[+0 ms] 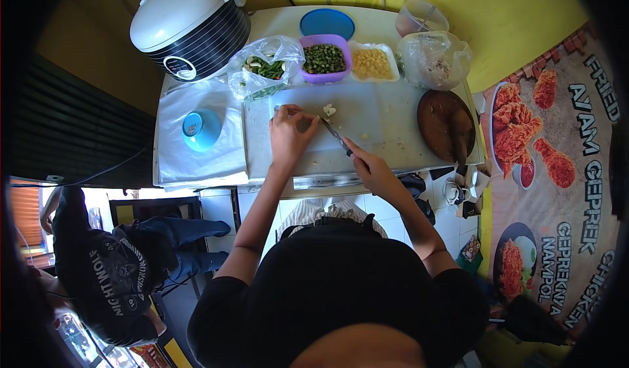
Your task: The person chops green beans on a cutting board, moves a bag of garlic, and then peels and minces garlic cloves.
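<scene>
My right hand [371, 170] grips the handle of a small knife [337, 136], its blade pointing up and left across a pale cutting board [364, 99]. At the blade's tip, my left hand [291, 132] is closed, thumb and forefinger bent into a ring; whatever they pinch is hidden or too small to make out. Just beyond the tip lie small white pieces [329, 109] that look like cut garlic. A few tiny scraps are scattered on the board to the right.
A blue bowl [201, 130] sits upside down at left, near a rice cooker [190, 24]. Along the back stand a bag of green vegetables [265, 67], a purple tub [325, 76], a white tray [395, 67] and another bag [434, 60]. A stone mortar [432, 129] is at right.
</scene>
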The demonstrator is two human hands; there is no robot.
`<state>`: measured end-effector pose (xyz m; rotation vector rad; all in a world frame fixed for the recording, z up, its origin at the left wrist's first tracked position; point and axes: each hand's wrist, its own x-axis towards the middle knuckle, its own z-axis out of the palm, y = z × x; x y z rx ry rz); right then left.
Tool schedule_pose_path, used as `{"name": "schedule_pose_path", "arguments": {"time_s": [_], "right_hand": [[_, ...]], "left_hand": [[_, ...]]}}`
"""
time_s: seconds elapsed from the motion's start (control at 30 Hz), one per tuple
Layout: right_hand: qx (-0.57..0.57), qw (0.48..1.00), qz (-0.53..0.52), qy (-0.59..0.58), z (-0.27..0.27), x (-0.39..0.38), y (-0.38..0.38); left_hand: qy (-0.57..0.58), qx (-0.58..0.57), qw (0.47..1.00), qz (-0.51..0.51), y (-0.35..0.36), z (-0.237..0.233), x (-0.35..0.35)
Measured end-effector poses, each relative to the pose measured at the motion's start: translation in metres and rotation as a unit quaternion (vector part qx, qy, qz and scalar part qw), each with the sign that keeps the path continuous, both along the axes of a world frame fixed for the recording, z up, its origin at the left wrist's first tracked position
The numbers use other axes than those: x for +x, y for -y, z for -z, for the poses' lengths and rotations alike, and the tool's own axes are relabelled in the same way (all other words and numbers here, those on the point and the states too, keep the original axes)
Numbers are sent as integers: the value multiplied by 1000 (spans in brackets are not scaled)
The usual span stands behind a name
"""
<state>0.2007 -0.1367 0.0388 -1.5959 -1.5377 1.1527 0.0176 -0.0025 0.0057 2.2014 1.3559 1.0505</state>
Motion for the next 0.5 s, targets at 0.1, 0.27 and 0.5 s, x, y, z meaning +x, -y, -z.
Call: {"name": "schedule_pose_path", "arguments": {"time_s": [0.1, 0.27, 0.5], "right_hand": [[18, 999, 26, -40, 11, 5, 2], [26, 998, 23, -44, 10, 5, -3], [-7, 995, 29, -94, 17, -4, -9]], "left_hand": [[-55, -2, 998, 27, -12, -12, -8], [-78, -3, 995, 69, -19, -20, -11], [-57, -7, 995, 81, -15, -8, -14]]}}
